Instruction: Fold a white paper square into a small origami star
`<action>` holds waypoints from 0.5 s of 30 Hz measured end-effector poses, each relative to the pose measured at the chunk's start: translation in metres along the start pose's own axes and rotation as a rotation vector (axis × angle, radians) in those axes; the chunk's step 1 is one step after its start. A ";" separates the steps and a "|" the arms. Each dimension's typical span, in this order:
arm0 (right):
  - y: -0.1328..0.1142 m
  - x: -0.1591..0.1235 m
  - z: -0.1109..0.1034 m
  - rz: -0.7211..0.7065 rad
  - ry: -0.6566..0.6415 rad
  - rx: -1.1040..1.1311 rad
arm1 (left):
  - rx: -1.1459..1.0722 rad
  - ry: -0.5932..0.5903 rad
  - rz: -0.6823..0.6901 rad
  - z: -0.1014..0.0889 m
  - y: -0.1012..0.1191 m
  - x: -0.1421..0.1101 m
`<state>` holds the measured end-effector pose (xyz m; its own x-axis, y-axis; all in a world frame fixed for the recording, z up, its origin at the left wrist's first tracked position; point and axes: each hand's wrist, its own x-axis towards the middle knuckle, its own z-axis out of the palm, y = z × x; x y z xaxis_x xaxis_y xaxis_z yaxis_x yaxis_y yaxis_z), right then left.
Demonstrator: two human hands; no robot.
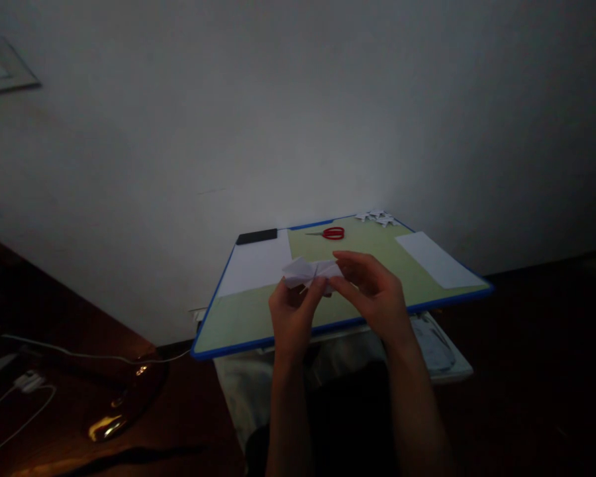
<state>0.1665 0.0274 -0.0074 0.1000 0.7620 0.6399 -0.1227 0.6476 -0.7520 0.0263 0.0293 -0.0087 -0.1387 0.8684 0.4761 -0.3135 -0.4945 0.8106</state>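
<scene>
A small folded piece of white paper (300, 270) is held up over the front part of the table, with creased flaps pointing to both sides. My left hand (294, 311) pinches it from below and the left, thumb on its near face. At its right end, my right hand (372, 291) grips the paper between thumb and fingers. The fingers behind the paper are partly hidden. Beyond my hands, red-handled scissors (332, 233) lie on the table, blades to the left.
The green tabletop (248, 321) has a blue rim. White sheets lie at left (258, 262) and right (440, 260). A dark flat object (257, 236) sits at the back left, several folded white paper pieces (377, 217) at the back right. A wall (288, 132) stands behind.
</scene>
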 end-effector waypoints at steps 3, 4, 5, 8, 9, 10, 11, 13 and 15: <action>-0.001 -0.002 -0.004 -0.064 -0.082 -0.077 | -0.054 0.032 -0.003 -0.001 0.000 0.001; -0.002 -0.002 -0.005 -0.088 -0.097 -0.103 | -0.070 0.048 -0.010 -0.002 0.000 0.002; -0.003 -0.002 -0.007 -0.111 -0.110 -0.121 | -0.082 0.064 -0.016 -0.002 0.000 0.002; -0.007 -0.002 -0.009 -0.178 -0.152 -0.153 | -0.095 0.105 -0.034 -0.002 0.001 0.002; -0.008 -0.001 -0.009 -0.202 -0.167 -0.168 | -0.100 0.114 -0.040 -0.002 0.001 0.003; -0.010 -0.001 -0.010 -0.225 -0.181 -0.183 | -0.106 0.120 -0.047 -0.001 0.001 0.003; -0.011 -0.001 -0.010 -0.250 -0.192 -0.198 | -0.111 0.122 -0.058 -0.001 0.001 0.003; -0.011 0.001 -0.011 -0.295 -0.204 -0.229 | -0.112 0.119 -0.086 -0.001 0.001 0.003; -0.011 0.001 -0.012 -0.329 -0.215 -0.262 | -0.101 0.117 -0.105 -0.002 0.002 0.003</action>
<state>0.1795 0.0215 -0.0001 -0.1179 0.5159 0.8485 0.1372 0.8547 -0.5007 0.0239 0.0315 -0.0065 -0.2064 0.9165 0.3427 -0.4242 -0.3994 0.8128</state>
